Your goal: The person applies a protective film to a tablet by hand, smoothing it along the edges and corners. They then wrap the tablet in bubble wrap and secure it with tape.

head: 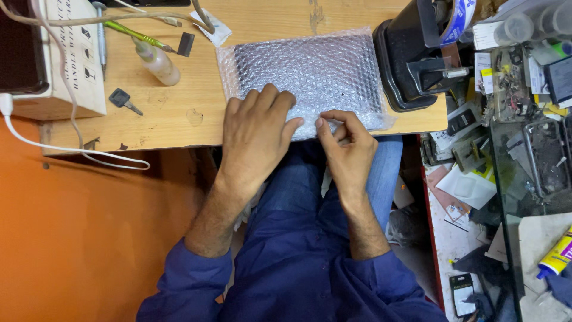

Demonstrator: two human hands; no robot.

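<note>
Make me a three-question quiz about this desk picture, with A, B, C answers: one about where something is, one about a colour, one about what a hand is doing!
1. Where does the small key lie?
A. on the wooden desk, left of the bubble-wrapped parcel
B. on top of the parcel
C. in the right hand

2. What colour are the person's shirt sleeves?
A. red
B. blue
C. white

3. What is the left hand doing?
A. holding the key
B. hanging off the desk
C. lying flat on the parcel

Answers:
1 A, the key rests on bare wood beside the parcel.
2 B, both sleeves are dark blue.
3 C, its palm presses the wrap while the right hand pinches the near edge.
</note>
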